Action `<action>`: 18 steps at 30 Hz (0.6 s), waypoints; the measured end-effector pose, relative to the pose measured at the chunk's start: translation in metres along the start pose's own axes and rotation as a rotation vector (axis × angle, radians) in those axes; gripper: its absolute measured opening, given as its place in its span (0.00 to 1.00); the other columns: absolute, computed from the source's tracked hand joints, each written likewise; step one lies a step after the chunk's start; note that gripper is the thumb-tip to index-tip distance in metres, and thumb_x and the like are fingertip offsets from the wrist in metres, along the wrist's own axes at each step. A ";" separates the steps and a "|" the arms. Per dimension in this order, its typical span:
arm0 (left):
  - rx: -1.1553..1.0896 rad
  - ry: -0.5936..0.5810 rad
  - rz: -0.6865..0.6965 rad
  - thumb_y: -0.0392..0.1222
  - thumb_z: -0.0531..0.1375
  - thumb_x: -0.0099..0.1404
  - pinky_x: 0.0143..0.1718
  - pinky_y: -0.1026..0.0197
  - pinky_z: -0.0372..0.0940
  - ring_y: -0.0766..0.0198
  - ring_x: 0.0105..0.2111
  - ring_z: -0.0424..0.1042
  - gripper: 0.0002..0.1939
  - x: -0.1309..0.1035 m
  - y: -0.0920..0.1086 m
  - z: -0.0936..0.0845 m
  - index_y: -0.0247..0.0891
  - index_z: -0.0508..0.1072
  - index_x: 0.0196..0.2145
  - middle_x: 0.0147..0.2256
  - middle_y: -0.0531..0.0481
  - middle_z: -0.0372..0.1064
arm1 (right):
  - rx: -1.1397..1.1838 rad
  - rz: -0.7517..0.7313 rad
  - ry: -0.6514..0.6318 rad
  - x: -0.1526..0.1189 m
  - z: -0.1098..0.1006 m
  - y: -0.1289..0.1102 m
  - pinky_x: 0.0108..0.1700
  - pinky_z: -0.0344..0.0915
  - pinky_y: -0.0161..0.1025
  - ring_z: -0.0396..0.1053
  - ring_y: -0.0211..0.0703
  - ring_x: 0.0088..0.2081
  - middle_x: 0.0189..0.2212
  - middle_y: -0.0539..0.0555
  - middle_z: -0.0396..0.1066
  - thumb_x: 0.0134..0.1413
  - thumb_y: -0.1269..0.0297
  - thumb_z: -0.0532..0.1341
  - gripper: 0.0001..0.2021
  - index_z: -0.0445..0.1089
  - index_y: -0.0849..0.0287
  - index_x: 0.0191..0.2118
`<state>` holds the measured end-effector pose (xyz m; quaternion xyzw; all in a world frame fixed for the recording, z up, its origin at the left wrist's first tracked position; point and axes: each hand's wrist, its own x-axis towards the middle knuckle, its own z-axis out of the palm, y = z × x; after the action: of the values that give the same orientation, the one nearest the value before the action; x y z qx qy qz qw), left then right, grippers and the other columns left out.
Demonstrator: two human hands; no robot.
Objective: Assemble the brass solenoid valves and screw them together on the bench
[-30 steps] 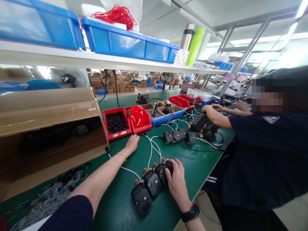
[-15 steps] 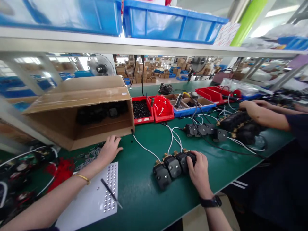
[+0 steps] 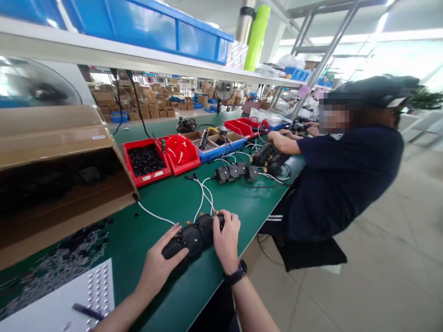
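Observation:
A row of several black box-shaped units (image 3: 193,240) with brass fittings and white cables lies on the green tabletop in front of me. My left hand (image 3: 157,265) is closed around the leftmost unit, thumb at the near side and fingers over the far side. At the opposite end, my right hand (image 3: 227,237) grips the last unit, which its fingers partly hide. White cables (image 3: 202,196) run from the far side of the row, ending in black tips. The units sit side by side, and their undersides are hidden.
An open cardboard box (image 3: 119,177) with dark parts stands at left. Behind are a red bin of black pieces (image 3: 145,159), another with red pieces (image 3: 180,152), and a divided blue tray (image 3: 221,150). A white sheet (image 3: 62,295) lies near-left. At right, a co-worker (image 3: 346,175) handles similar units.
My left hand has moved from beside the cardboard box onto the left end of the row. My right hand stays on the right end. The view has swung right, bringing the co-worker into sight.

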<state>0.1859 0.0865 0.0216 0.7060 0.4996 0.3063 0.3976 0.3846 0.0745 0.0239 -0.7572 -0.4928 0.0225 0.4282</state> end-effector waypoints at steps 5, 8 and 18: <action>0.037 -0.017 0.043 0.52 0.63 0.52 0.57 0.45 0.55 0.50 0.54 0.62 0.29 0.014 0.009 0.017 0.44 0.67 0.51 0.53 0.47 0.64 | 0.080 -0.010 -0.029 0.014 -0.011 0.024 0.45 0.59 0.45 0.61 0.48 0.42 0.40 0.58 0.63 0.59 0.60 0.50 0.11 0.63 0.57 0.42; 0.007 -0.042 0.094 0.49 0.64 0.52 0.58 0.46 0.54 0.51 0.54 0.61 0.27 0.045 0.027 0.048 0.42 0.68 0.50 0.53 0.47 0.64 | 0.058 -0.037 -0.011 0.053 -0.016 0.060 0.46 0.60 0.45 0.62 0.47 0.42 0.39 0.58 0.64 0.59 0.58 0.49 0.13 0.64 0.59 0.42; -0.087 -0.058 0.246 0.41 0.67 0.49 0.54 0.49 0.57 0.53 0.51 0.64 0.22 0.178 0.078 0.151 0.39 0.72 0.44 0.51 0.43 0.64 | -0.032 -0.174 -0.042 0.189 -0.046 0.175 0.48 0.62 0.47 0.67 0.48 0.43 0.40 0.58 0.69 0.56 0.51 0.51 0.18 0.65 0.60 0.43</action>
<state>0.4037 0.2027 0.0207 0.7525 0.3840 0.3536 0.4016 0.6299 0.1650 0.0093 -0.7175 -0.5659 -0.0069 0.4061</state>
